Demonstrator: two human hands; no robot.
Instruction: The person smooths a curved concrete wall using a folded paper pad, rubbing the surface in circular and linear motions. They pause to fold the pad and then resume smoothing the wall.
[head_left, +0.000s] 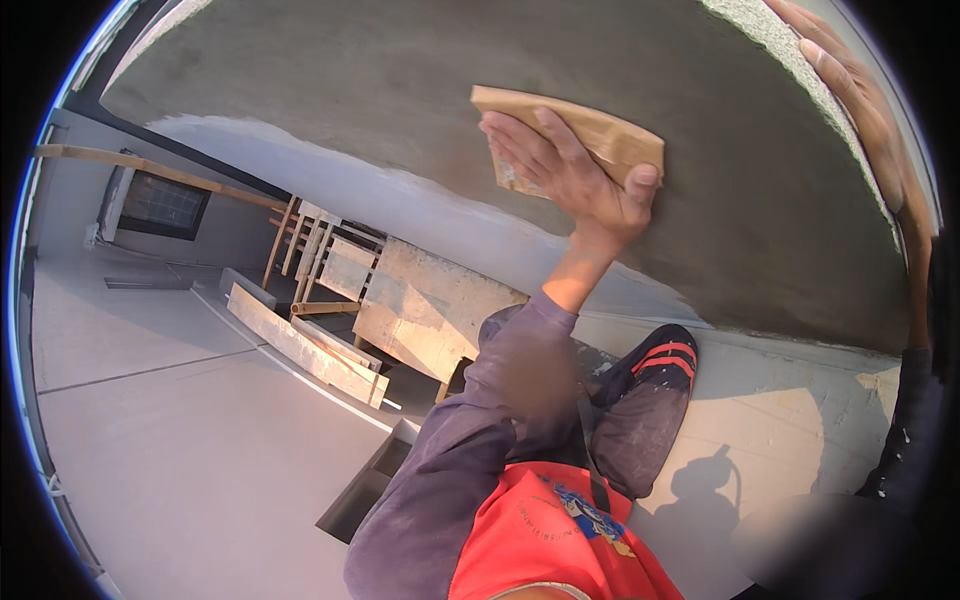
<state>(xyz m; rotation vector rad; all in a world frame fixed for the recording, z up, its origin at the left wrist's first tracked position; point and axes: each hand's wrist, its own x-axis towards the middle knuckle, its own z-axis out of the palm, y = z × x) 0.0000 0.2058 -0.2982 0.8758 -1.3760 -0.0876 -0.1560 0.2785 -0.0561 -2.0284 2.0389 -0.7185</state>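
Note:
My left hand [600, 195] is wrapped over a flat wooden float [615, 137], pressing its face against a wall coated in smooth grey plaster [350, 75]. The thumb lies along the float's right end and the fingers spread over its back. At the far right, my right hand [850, 85] is raised with fingers stretched out, resting along the outer side of the wall's rough pale edge [765, 27]. Nothing shows in that hand, though part of it lies behind the edge. Below the grey coat runs a pale whitish band of wall [400, 190].
A broad wooden board [430, 305] lies to the left of my legs. Bamboo poles and a ladder-like frame [325, 250] stand beyond it, with long planks [300, 345] nearby. A dark rectangular recess [365, 485] opens at lower left. My shoe [670, 355] rests by the wall's foot.

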